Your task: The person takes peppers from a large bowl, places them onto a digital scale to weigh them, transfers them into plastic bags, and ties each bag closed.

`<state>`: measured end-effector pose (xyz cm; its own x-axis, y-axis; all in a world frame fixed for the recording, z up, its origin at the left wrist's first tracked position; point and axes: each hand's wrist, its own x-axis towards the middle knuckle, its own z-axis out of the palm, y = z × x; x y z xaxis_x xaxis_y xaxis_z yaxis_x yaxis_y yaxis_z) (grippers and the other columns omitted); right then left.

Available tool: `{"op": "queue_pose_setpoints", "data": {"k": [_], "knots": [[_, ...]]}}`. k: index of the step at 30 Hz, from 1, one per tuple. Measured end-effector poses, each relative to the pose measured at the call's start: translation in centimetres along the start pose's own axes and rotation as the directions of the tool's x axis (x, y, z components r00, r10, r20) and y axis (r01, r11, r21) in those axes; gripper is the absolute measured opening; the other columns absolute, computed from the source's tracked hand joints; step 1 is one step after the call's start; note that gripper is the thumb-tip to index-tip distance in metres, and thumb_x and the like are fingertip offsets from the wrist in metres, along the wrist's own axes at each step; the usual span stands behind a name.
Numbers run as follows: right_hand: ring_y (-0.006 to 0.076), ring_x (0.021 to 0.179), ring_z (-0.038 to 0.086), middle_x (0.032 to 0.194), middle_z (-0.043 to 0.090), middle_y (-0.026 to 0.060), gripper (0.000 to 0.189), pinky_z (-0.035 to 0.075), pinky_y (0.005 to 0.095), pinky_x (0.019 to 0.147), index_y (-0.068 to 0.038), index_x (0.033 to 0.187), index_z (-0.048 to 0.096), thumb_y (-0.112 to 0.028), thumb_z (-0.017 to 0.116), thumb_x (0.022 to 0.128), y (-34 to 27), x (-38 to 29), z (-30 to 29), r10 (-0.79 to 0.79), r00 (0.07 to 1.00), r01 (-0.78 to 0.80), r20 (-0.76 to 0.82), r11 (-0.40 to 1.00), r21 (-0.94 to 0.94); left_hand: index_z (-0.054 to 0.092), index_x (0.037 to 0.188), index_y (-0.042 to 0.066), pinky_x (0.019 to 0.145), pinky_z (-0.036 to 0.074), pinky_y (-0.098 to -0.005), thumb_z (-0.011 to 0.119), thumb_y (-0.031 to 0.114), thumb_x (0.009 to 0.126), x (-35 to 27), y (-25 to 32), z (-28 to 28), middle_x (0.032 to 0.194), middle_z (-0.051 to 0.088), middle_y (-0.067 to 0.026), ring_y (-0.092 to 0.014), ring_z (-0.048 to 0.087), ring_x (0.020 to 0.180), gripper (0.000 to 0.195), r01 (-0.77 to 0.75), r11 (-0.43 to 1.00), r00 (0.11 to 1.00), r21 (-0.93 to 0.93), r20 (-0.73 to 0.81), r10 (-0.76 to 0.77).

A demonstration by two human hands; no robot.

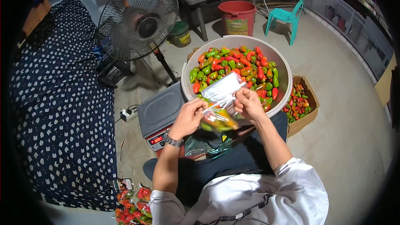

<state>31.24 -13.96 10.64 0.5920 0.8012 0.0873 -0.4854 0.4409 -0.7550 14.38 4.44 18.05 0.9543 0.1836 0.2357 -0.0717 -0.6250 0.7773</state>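
Note:
Between my hands hangs a clear plastic bag [220,120] with red, green and orange peppers in its lower part. My left hand [189,117], with a dark watch on the wrist, pinches the bag's gathered neck. On the other side, my right hand [248,103] grips the twisted top of the plastic. Just beyond lies a stack of flat clear bags [223,84] on loose peppers [239,61] in a large round pale tub [286,68]. A digital scale [161,106] stands left of the tub, its plate bare and its red display lit.
At the right, a cardboard box [304,123] holds more peppers. Filled pepper bags [128,211] lie at lower left beside a phone [122,184] and power strip [128,115]. A pedestal fan [140,22], red bucket [237,15] and green plastic chair [286,15] stand farther back.

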Motion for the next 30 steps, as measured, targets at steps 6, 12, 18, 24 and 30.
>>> {"op": "queue_pose_setpoints", "data": {"k": [6,12,18,24,30], "knots": [[0.0104,0.057,0.050,0.075,0.060,0.0057,0.006,0.043,0.0257,0.050,-0.004,0.095,0.060,-0.004,0.065,0.091,5.2,-4.2,0.8,0.138,0.976,-0.191,0.171,0.919,0.346,0.057,0.092,0.001,0.069,0.041,-0.0261,0.061,0.000,0.089,1.9,0.3,3.4,0.084,0.052,-0.0024,-0.010,0.048,0.076,0.005,-0.170,0.967,0.930,-0.190,-0.355,0.093],[0.0143,0.071,0.063,0.078,0.064,0.0065,0.009,0.052,0.0266,0.064,-0.002,0.095,0.064,-0.006,0.070,0.089,1.2,0.0,-3.2,-0.027,0.999,0.027,-0.032,0.999,-0.019,0.057,0.093,0.001,0.079,0.041,-0.0257,0.061,0.001,0.087,1.7,-0.8,2.8,0.086,0.050,-0.0007,-0.011,0.049,0.084,0.007,-0.058,0.864,0.987,-0.499,0.101,0.125],[0.0143,0.056,0.055,0.075,0.064,0.0072,0.014,0.047,0.0287,0.053,-0.004,0.098,0.065,-0.003,0.071,0.086,2.1,-3.3,-0.7,0.069,0.996,-0.071,-0.059,0.997,-0.024,0.058,0.094,0.000,0.074,0.043,-0.0279,0.059,-0.001,0.087,2.8,0.3,3.7,0.084,0.050,-0.0054,-0.014,0.051,0.081,0.008,-0.148,0.974,0.947,-0.174,-0.309,0.089],[0.0133,0.067,0.057,0.076,0.059,0.0039,0.026,0.047,0.0270,0.056,-0.001,0.099,0.064,-0.027,0.065,0.095,2.4,-0.8,-2.5,0.163,0.981,-0.160,-0.107,0.987,0.033,0.057,0.096,0.002,0.080,0.043,-0.0249,0.064,0.004,0.091,2.3,-1.1,4.2,0.092,0.052,0.0034,-0.008,0.048,0.087,0.009,-0.073,0.782,0.985,-0.618,0.077,0.152],[0.0129,0.062,0.052,0.073,0.060,0.0069,0.016,0.044,0.0270,0.055,0.000,0.101,0.067,-0.013,0.067,0.094,1.6,-1.6,-0.8,0.009,1.000,-0.010,0.019,0.999,0.032,0.061,0.091,-0.001,0.071,0.045,-0.0306,0.060,-0.004,0.079,2.9,-0.1,3.1,0.081,0.055,-0.0129,-0.025,0.057,0.082,0.013,-0.142,0.982,0.946,0.124,-0.274,0.171]]}}
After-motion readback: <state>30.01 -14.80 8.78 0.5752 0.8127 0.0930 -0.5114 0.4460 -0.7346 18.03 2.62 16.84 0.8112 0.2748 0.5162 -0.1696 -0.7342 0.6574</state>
